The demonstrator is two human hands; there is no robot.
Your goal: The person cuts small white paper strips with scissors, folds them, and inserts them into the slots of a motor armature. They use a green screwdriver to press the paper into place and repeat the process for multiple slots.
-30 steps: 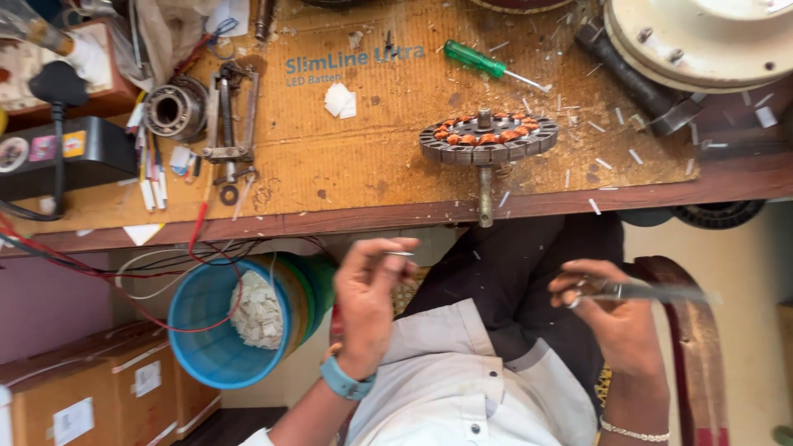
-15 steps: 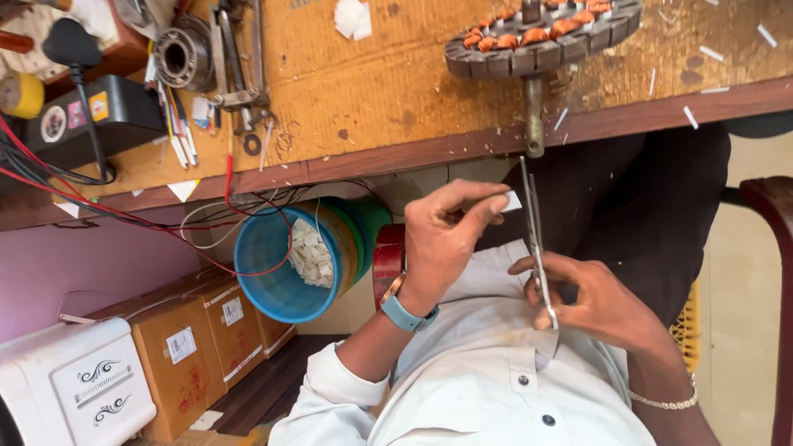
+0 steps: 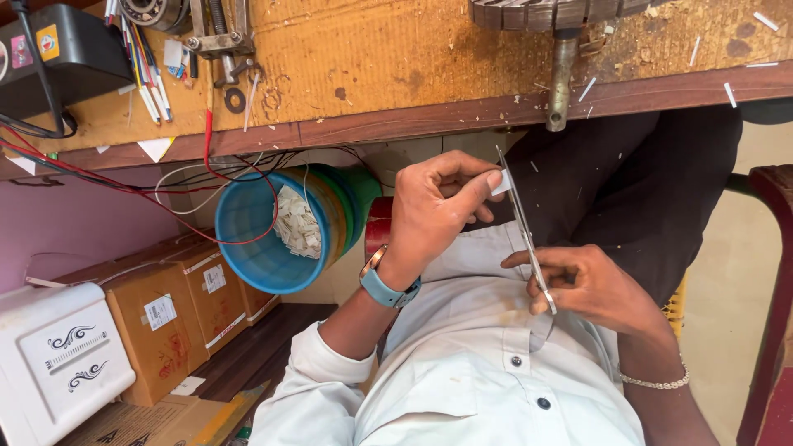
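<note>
Just right of the frame's centre, the left hand (image 3: 434, 216) pinches a small white paper strip (image 3: 500, 183) between thumb and forefinger, its grip closed on the near edge so that the free end meets the blades. The right hand (image 3: 591, 289) is closed around the handles of a pair of scissors (image 3: 525, 233), whose long thin blades run up toward the worktop (image 3: 396, 66) at the top of the frame; the blades look nearly shut, with the strip right at them.

By the look of it, the step in hand is trimming the strip, held over the lap of the white shirt (image 3: 487, 372). The next move would call for a steady pinch close to the cut line, fingertips kept off the blades, and the strip fed square to them.

Left of centre, under the worktop edge, a blue bucket (image 3: 248, 248) holds pale paper offcuts (image 3: 296, 223). Red and black wires (image 3: 165, 177) trail over it. A metal shaft (image 3: 562, 78) hangs past the worktop edge at upper right.
</note>
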